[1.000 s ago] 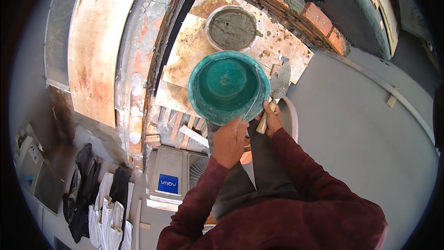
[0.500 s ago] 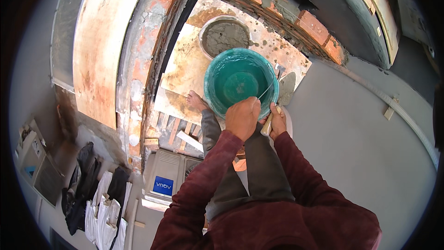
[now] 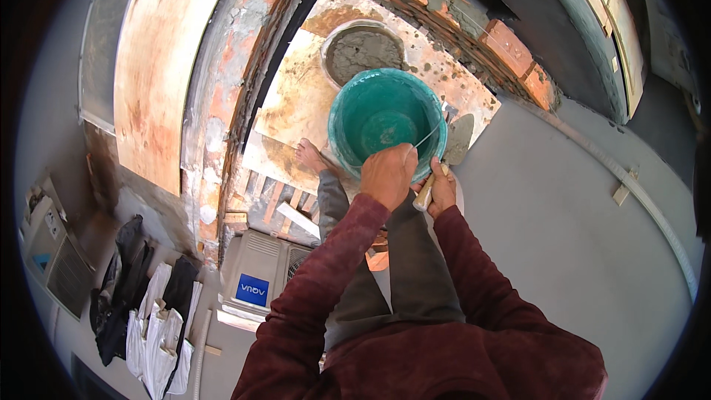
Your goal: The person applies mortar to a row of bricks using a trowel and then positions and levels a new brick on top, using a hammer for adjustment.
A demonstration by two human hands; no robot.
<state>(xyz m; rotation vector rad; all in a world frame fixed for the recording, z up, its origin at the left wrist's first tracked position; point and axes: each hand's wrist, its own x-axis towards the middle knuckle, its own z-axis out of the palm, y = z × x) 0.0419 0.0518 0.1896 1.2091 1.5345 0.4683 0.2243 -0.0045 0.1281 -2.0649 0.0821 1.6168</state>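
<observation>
A teal bucket (image 3: 348,115) is held up in front of my legs, its mouth facing me and bare inside walls in sight. My left hand (image 3: 388,176) is closed at the near rim, on the bucket's thin wire handle (image 3: 428,138). At the right side of the rim, my right hand (image 3: 444,191) grips a trowel by its pale wooden grip (image 3: 423,198). The mortar-smeared blade (image 3: 460,139) sticks out past the bucket. Behind the bucket stands a round tub (image 3: 324,59) of wet grey mortar (image 3: 364,55), partly covered by it.
Stained plywood boards (image 3: 292,96) lie underfoot, with my bare foot (image 3: 309,155) on them. Brick walling (image 3: 511,48) edges the far side. A grey wall (image 3: 533,200) rises at right. An air-conditioner unit (image 3: 259,259) and hanging clothes (image 3: 159,326) are at lower left.
The bucket has tipped a little, showing more of its inner far wall. Both hands keep their hold. The whole view has shifted slightly.
</observation>
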